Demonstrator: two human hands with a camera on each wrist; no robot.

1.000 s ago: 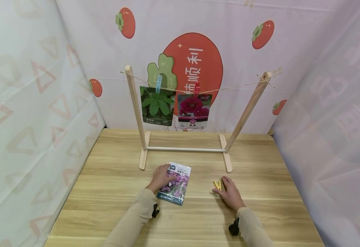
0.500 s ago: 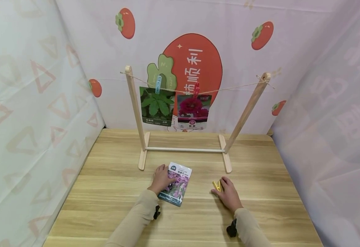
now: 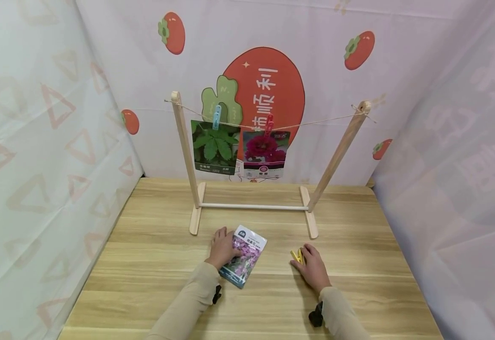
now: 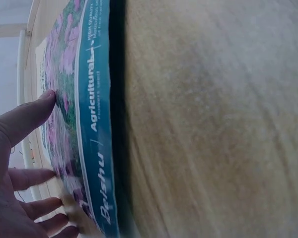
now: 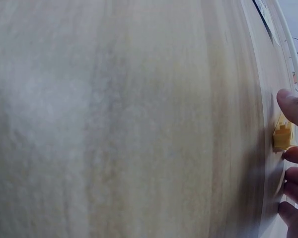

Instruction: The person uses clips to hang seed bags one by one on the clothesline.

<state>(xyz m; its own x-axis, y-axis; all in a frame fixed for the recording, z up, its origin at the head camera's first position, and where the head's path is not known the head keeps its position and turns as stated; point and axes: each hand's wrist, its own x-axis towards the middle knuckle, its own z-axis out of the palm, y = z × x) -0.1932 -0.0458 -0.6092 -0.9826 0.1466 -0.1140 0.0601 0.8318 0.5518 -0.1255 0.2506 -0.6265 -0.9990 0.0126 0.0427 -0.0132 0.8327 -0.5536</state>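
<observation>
My left hand (image 3: 222, 249) holds a seed packet (image 3: 247, 257) with pink-purple flowers, thumb on its printed face and fingers at its left edge. In the left wrist view, a dark shadow runs along the packet's teal bottom band (image 4: 97, 124). Fingers partly hide its left side. Over at the right, my right hand (image 3: 314, 268) has a small yellow clothespin (image 3: 297, 256) between thumb and index finger, at the tabletop. The right wrist view shows the clothespin (image 5: 284, 135) end-on, partly covered by fingers.
Behind the hands stands a wooden frame (image 3: 345, 153) with a string (image 3: 315, 123) across its top. A blue clothespin (image 3: 216, 118) holds a green-leaf packet (image 3: 215, 148); a red one (image 3: 269, 125) holds a magenta-flower packet (image 3: 265, 156). Printed cloth surrounds the wooden table (image 3: 145, 264).
The flower packet has turned clockwise under my left hand, its top shifting right. The yellow clothespin has turned slightly in my right hand, which has moved a little left.
</observation>
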